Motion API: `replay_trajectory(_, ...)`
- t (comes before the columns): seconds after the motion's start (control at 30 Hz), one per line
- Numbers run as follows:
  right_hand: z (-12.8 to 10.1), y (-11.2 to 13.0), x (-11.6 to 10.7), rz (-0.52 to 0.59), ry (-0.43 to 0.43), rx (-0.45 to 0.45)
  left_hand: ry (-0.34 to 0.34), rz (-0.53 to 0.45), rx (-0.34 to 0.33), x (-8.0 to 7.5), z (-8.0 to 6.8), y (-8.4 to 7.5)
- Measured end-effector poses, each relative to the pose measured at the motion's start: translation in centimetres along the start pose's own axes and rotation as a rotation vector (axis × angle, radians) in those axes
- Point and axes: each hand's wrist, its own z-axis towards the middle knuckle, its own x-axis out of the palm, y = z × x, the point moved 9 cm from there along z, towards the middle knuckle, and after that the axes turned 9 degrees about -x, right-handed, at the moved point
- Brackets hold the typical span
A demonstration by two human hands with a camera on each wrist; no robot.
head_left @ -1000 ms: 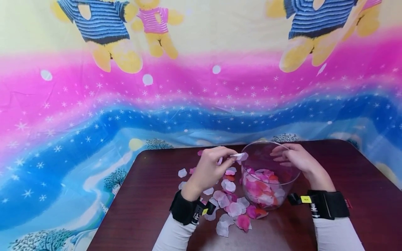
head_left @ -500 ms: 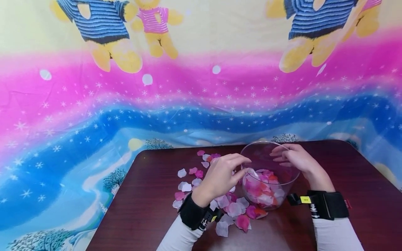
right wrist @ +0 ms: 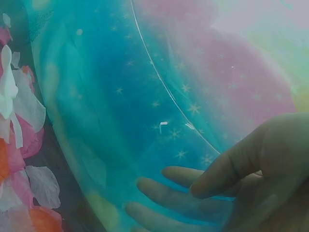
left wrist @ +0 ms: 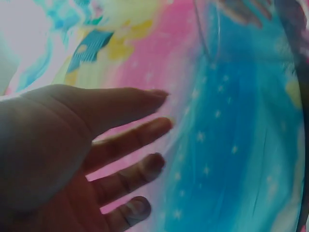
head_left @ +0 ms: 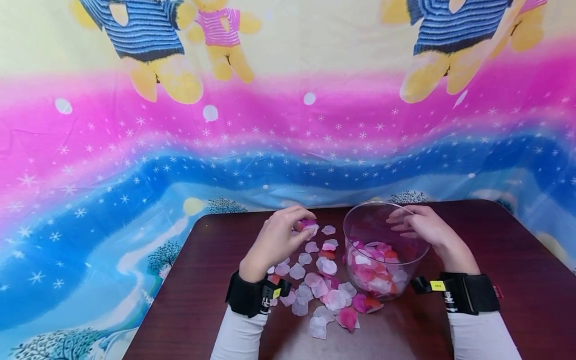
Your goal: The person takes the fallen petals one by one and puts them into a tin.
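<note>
Loose pink, white and red artificial petals (head_left: 335,300) lie scattered on the dark table. A clear round container (head_left: 378,280) stands beside them, its lower part filled with more petals (head_left: 373,270). My left hand (head_left: 274,240) is over the back left of the loose petals, close to a magenta and white bunch (head_left: 309,226). Its thumb and fingers are spread apart, and the left wrist view shows nothing between them. At the container's right side, my right hand (head_left: 423,227) holds the rim, with several fingers seen through the clear wall. Whether the left fingertips touch petals, I cannot tell.
The dark red table (head_left: 189,300) has rounded far corners. Behind it hangs a printed cloth backdrop (head_left: 288,125) with bears and snowflakes. Each forearm wears a black wrist strap (head_left: 470,294) over a white sleeve.
My left hand went to the container with a white petal, let it fall inside, and has moved back left to the loose petals. The right hand has stayed at the rim.
</note>
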Motion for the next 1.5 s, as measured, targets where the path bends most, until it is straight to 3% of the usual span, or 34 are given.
replay_trajectory(0.1,0.0,0.0,0.0,-0.003,0.002,0.005,0.031,0.035,-0.049,0.2,0.0,1.4)
replay_trajectory(0.2,0.0,0.0,0.0,-0.007,0.005,0.009,0.097,0.057,-0.085,1.4,0.1,2.4)
replay_trajectory(0.47,0.0,0.0,0.1,-0.009,0.007,0.005,0.266,0.115,-0.093,6.4,0.6,3.2)
replay_trajectory(0.67,0.1,-0.2,0.2,0.000,0.012,0.009,0.446,0.182,-0.149,10.8,-0.3,3.7)
replay_trajectory(0.83,0.0,-0.2,0.1,-0.008,0.011,0.014,0.564,0.172,-0.210,12.9,-1.3,4.0)
replay_trajectory(1.17,-0.1,0.2,0.0,-0.019,-0.004,0.006,0.629,0.208,-0.253,14.5,-1.7,4.2)
replay_trajectory(1.37,-0.2,0.2,0.0,-0.017,-0.004,0.006,0.620,0.179,-0.279,14.3,-1.6,4.7)
replay_trajectory(1.5,-0.1,0.1,0.0,-0.014,-0.005,0.002,0.595,0.140,-0.244,13.7,-1.3,5.0)
